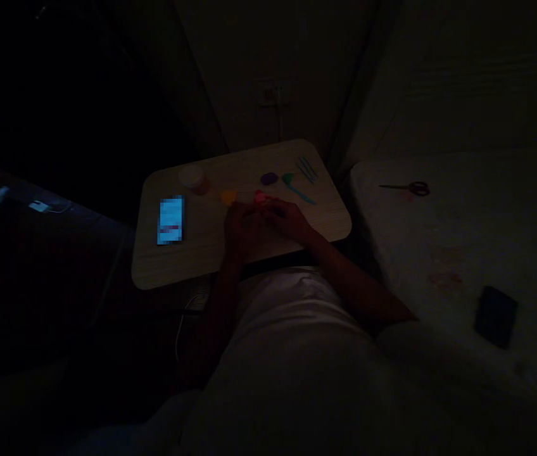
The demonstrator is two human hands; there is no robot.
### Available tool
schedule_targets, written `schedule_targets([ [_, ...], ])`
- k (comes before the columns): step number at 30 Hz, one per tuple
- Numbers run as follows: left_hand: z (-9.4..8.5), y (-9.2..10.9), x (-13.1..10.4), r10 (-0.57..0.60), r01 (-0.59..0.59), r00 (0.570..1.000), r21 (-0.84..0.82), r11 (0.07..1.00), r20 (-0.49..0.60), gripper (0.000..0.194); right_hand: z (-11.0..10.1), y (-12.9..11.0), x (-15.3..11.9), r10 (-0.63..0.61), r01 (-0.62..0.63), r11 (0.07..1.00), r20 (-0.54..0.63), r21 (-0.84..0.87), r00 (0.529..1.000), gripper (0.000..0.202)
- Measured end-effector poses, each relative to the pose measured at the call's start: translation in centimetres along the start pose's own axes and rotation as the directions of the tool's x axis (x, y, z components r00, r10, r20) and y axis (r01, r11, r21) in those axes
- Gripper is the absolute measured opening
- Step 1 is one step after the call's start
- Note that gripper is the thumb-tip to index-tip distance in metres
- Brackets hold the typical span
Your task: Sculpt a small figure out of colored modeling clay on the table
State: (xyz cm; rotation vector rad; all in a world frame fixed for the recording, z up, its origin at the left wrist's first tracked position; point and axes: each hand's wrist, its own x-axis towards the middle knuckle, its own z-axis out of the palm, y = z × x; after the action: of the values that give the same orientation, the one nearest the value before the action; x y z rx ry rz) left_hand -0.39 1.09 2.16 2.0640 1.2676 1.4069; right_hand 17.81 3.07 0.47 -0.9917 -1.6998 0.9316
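The scene is very dark. Over the front half of a small pale wooden table (202, 247), my left hand (239, 225) and my right hand (287, 218) meet with fingers bent inward. A small bright red lump of what looks like modelling dough (259, 198) shows at their fingertips; its lower part is hidden by the fingers. Just beyond my left hand lies a yellow-orange lump (229, 197). Past my right hand are a purple lump (269, 178), a green lump (288, 178) and a light-blue plastic tool (303, 193) touching the green one.
Several thin blue-green sticks (307, 170) lie at the table's far right corner. A lidded tub (193, 178) stands at the back left, near a lit phone (170, 220). To the right, a pale bed-like surface (420, 234) holds scissors (413, 188) and a dark rectangular object (496, 316).
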Motion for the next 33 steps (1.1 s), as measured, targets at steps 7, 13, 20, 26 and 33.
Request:
schedule_targets([
  [7, 0.1, 0.1, -0.1, -0.017, 0.017, 1.000, 0.003, 1.000, -0.006, 0.005, 0.1, 0.2, 0.0, -0.009, 0.010, 1.000, 0.009, -0.014, 1.000, 0.043],
  [13, 0.2, -0.2, -0.1, -0.028, 0.028, 1.000, 0.015, 0.999, -0.004, 0.005, 0.1, 0.3, 0.0, -0.008, 0.008, 1.000, 0.005, -0.013, 1.000, 0.040],
  [20, 0.2, -0.1, -0.1, 0.016, -0.016, 1.000, 0.014, 1.000, 0.002, 0.004, -0.1, -0.2, -0.2, -0.022, 0.022, 1.000, 0.014, 0.012, 1.000, 0.037],
  [26, 0.5, -0.2, -0.3, 0.042, -0.042, 0.999, 0.020, 0.999, -0.009, 0.003, -0.1, -0.1, -0.4, -0.009, 0.009, 1.000, -0.006, -0.011, 1.000, 0.034],
  [33, 0.8, -0.4, -0.8, 0.032, -0.032, 0.999, 0.017, 0.999, 0.016, 0.008, -0.2, -0.1, -1.0, -0.004, 0.003, 0.999, -0.021, -0.048, 1.000, 0.032],
])
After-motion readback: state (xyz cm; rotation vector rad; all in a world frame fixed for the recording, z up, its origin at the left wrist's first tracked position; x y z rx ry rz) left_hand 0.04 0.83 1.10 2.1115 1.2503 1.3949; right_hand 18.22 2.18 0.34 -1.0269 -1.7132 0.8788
